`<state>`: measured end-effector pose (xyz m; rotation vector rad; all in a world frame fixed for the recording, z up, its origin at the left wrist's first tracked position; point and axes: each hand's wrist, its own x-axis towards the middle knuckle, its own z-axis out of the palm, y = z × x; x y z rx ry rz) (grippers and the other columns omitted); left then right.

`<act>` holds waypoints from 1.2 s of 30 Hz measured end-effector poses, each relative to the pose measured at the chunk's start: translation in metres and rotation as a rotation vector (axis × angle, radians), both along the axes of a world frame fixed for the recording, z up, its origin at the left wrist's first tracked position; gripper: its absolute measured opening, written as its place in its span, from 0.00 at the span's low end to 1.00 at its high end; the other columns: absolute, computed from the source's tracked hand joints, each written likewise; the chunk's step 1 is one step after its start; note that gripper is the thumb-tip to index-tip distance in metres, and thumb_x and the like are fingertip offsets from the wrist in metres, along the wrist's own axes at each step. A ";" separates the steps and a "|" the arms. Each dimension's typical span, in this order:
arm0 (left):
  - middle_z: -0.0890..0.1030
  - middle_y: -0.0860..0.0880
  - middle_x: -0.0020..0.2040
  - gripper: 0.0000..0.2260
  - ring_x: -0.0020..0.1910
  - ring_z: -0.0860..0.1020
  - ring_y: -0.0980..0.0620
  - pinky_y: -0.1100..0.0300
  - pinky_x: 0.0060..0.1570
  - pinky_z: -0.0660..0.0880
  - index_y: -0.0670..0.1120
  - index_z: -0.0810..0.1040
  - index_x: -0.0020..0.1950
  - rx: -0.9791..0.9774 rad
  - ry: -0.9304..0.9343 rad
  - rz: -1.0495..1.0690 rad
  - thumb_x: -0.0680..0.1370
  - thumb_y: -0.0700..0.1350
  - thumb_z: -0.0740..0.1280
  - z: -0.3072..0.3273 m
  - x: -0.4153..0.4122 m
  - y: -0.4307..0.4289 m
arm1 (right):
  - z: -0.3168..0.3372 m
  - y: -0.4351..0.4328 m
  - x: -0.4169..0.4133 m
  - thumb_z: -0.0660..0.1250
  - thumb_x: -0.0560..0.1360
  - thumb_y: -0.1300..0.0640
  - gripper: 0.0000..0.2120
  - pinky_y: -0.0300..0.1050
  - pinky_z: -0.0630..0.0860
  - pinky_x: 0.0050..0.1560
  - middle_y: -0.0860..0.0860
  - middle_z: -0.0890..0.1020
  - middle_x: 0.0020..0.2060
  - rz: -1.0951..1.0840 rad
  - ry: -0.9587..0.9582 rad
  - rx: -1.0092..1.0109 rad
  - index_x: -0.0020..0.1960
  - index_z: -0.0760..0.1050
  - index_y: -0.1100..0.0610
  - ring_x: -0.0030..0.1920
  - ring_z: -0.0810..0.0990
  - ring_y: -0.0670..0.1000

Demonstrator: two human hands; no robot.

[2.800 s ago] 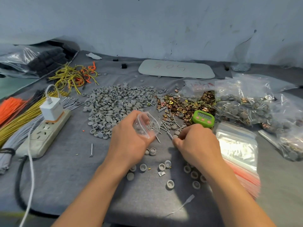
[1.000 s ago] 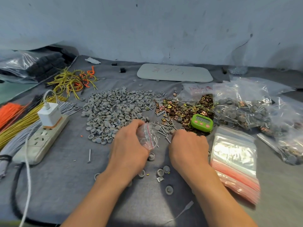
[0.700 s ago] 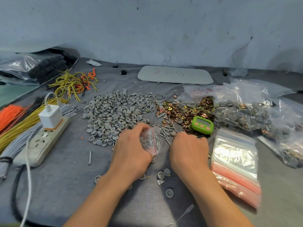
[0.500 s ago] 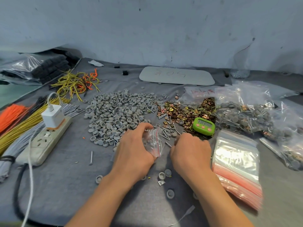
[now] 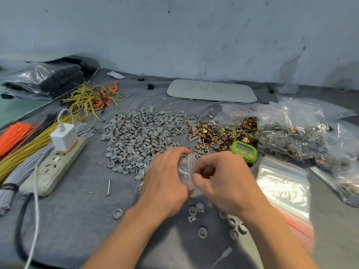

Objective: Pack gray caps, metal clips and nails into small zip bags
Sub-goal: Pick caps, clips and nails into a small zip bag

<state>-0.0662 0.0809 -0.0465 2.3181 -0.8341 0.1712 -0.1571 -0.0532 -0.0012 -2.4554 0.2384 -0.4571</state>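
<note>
Right hand point(image 5: 223, 177) has come up off the table since half a second ago and now meets the left hand point(image 5: 165, 181) at the small zip bag point(image 5: 186, 167). Both are pinching it, left fingers curled round its left side, right thumb and fingertips nipping the right edge.

The bag sits between the hands just left of the green timer point(image 5: 243, 151), red strip showing. What's inside is too blurry to call.

Everything else, going off the timer:
- nails point(image 5: 200, 150) are scattered just left of it
- metal clips point(image 5: 219, 133) are heaped right behind it
- the big pile of gray caps point(image 5: 139, 133) is further left
- a stack of empty zip bags point(image 5: 281, 183) is just to its right and nearer me
- filled bags point(image 5: 295, 136) are behind that
- power strip point(image 5: 54, 167) is way off to the left
</note>
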 end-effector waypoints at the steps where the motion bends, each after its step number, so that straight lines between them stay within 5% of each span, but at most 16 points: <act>1: 0.69 0.66 0.55 0.33 0.56 0.68 0.61 0.68 0.47 0.61 0.62 0.70 0.69 0.002 -0.007 -0.006 0.67 0.47 0.77 0.000 0.000 0.000 | -0.003 0.003 0.003 0.72 0.69 0.57 0.05 0.37 0.73 0.32 0.41 0.81 0.27 0.012 -0.007 -0.004 0.35 0.81 0.50 0.30 0.79 0.43; 5: 0.72 0.65 0.56 0.30 0.58 0.73 0.58 0.62 0.52 0.68 0.60 0.73 0.67 -0.031 0.010 0.008 0.68 0.46 0.78 0.003 0.000 0.002 | -0.012 0.002 0.012 0.72 0.72 0.59 0.09 0.34 0.70 0.31 0.42 0.82 0.28 -0.009 -0.055 0.213 0.36 0.85 0.47 0.27 0.75 0.41; 8: 0.79 0.62 0.54 0.25 0.53 0.78 0.59 0.61 0.51 0.75 0.61 0.76 0.62 -0.148 0.063 0.040 0.68 0.47 0.79 0.004 0.003 0.006 | -0.017 -0.011 0.019 0.73 0.75 0.58 0.09 0.40 0.77 0.36 0.39 0.84 0.30 -0.236 -0.146 0.384 0.40 0.87 0.47 0.31 0.80 0.40; 11: 0.82 0.64 0.48 0.23 0.46 0.79 0.66 0.75 0.41 0.70 0.62 0.77 0.56 -0.266 0.103 0.076 0.65 0.49 0.80 0.006 0.008 0.013 | -0.024 -0.018 0.022 0.73 0.76 0.55 0.07 0.49 0.83 0.44 0.41 0.84 0.31 -0.388 -0.017 0.233 0.40 0.86 0.47 0.35 0.83 0.42; 16: 0.82 0.68 0.46 0.24 0.44 0.81 0.67 0.76 0.39 0.71 0.65 0.75 0.52 -0.376 0.130 0.101 0.65 0.46 0.81 0.011 0.013 0.019 | -0.034 0.012 0.029 0.73 0.73 0.44 0.08 0.47 0.80 0.47 0.45 0.85 0.39 -0.280 0.264 -0.062 0.43 0.81 0.48 0.44 0.83 0.51; 22: 0.82 0.65 0.47 0.24 0.47 0.79 0.67 0.76 0.40 0.69 0.65 0.74 0.55 -0.289 0.099 0.099 0.66 0.50 0.79 0.013 0.007 0.022 | -0.030 0.022 0.033 0.67 0.76 0.57 0.05 0.48 0.75 0.55 0.49 0.86 0.45 -0.361 0.320 -0.218 0.48 0.80 0.48 0.49 0.83 0.56; 25: 0.82 0.61 0.50 0.23 0.49 0.79 0.60 0.67 0.46 0.73 0.63 0.74 0.57 -0.249 0.118 0.101 0.67 0.50 0.79 0.013 0.006 0.023 | -0.024 0.015 0.025 0.67 0.78 0.53 0.05 0.47 0.77 0.53 0.45 0.86 0.43 -0.429 0.191 -0.147 0.45 0.80 0.46 0.47 0.83 0.53; 30: 0.80 0.58 0.52 0.25 0.51 0.79 0.56 0.54 0.51 0.77 0.65 0.71 0.58 -0.157 0.124 0.105 0.68 0.50 0.79 0.013 0.005 0.018 | -0.002 0.001 0.009 0.74 0.72 0.57 0.10 0.32 0.72 0.32 0.38 0.81 0.29 -0.227 -0.142 0.088 0.34 0.81 0.46 0.33 0.80 0.41; 36: 0.75 0.62 0.47 0.22 0.55 0.76 0.52 0.52 0.52 0.77 0.66 0.70 0.58 -0.129 0.100 0.073 0.71 0.48 0.76 0.010 -0.001 0.008 | 0.002 0.017 0.007 0.73 0.70 0.56 0.06 0.43 0.69 0.44 0.42 0.77 0.26 -0.027 -0.190 -0.110 0.35 0.81 0.48 0.31 0.75 0.47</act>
